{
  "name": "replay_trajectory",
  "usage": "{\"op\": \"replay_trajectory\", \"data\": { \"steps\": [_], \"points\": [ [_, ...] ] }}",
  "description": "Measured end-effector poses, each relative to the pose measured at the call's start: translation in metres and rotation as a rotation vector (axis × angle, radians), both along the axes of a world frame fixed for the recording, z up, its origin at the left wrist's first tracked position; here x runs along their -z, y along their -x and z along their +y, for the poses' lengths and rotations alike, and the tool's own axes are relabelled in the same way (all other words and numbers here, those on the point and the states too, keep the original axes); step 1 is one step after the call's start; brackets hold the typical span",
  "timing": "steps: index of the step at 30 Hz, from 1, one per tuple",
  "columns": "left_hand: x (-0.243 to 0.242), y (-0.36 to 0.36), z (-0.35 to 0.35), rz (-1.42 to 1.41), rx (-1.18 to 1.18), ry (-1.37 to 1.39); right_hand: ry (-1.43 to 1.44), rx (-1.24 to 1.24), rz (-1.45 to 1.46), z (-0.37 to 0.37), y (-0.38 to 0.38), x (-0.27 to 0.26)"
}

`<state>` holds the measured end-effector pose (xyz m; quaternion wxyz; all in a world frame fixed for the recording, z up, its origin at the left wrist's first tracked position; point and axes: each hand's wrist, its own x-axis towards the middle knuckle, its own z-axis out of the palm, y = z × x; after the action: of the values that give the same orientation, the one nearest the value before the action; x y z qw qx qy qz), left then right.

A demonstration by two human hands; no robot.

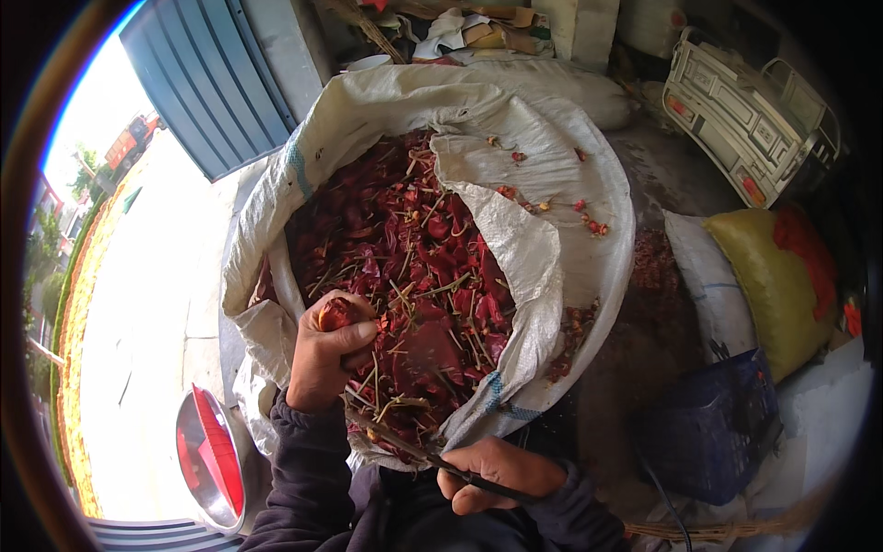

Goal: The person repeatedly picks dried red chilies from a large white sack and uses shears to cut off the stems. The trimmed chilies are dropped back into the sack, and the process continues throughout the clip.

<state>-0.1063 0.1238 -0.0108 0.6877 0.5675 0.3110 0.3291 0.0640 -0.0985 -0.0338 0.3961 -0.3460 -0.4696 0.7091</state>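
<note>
My left hand point(324, 359) grips a dark red dried pepper point(339, 314), its orange-brown end showing above the curled fingers. Beneath it lies a heap of dried red peppers point(428, 345) mixed with loose stalks and torn pieces. The heap fills a large white woven sack point(524, 252) whose rim is rolled outward. Lower and to the right, my right hand point(497, 472) is closed around the dark handle of a long, narrow metal tool point(407, 445). Its blade points up and left over the sack's near edge; I cannot tell whether it is a knife or scissors.
A metal basin point(185, 455) with a red plastic item stands at left. Right of the sack are a dark blue plastic crate point(707, 424), a yellow sack point(748, 276) and a white sack point(703, 283). Behind stand a cargo tricycle point(745, 117) and a blue metal door point(207, 83).
</note>
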Motion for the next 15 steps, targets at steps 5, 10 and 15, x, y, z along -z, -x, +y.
{"op": "replay_trajectory", "data": {
  "steps": [5, 10, 15],
  "points": [
    [0.032, -0.011, 0.071, 0.463, -0.162, -0.907, -0.001, 0.231, 0.104, -0.006, 0.006, 0.009],
    [0.041, -0.016, 0.113, 0.731, 0.077, -1.154, 0.028, 0.364, 0.158, -0.014, 0.006, 0.012],
    [0.035, -0.014, 0.100, 0.846, 0.189, -1.044, -0.055, 0.551, -0.006, -0.024, 0.009, 0.015]
  ]
}}
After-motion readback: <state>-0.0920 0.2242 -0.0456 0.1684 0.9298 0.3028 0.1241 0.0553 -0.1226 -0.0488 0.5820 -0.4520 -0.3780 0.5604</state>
